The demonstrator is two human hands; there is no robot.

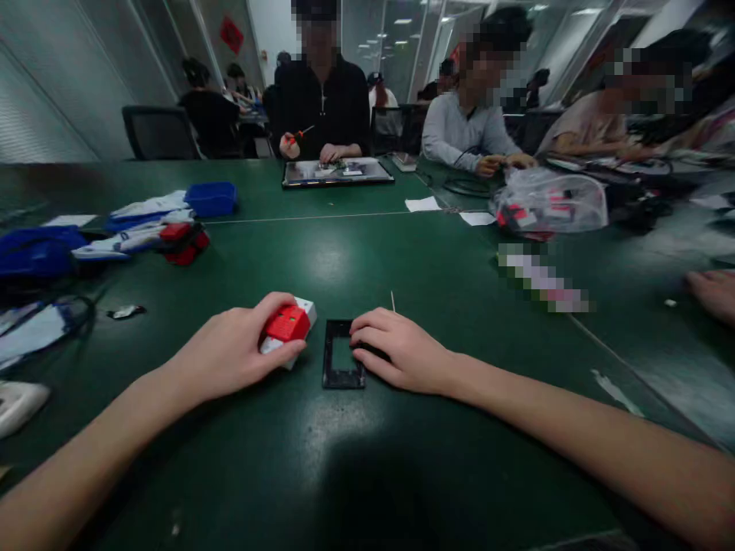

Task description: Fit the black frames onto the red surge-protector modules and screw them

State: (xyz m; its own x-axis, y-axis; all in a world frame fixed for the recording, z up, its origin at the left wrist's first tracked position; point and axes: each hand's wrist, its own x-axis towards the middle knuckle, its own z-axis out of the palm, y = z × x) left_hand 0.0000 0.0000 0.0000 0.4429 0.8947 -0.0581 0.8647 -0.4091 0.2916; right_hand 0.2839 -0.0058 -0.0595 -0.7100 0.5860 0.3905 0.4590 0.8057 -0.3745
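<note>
My left hand is closed around a small red and white block-shaped device, with the thumb on its near side and the fingers over the far side. Just to the right of it, a flat black rectangular frame lies on the green table, its middle opening showing the tabletop. My right hand has its curled fingers on the right edge of this frame, gripping it there. Behind the right hand a thin pale stick pokes up; its lower end is hidden.
Blue-and-white items, a blue tray and a red and black object lie at the left. Across the green table, a person works at a flat panel. A clear bag sits at the right, near another person's hand.
</note>
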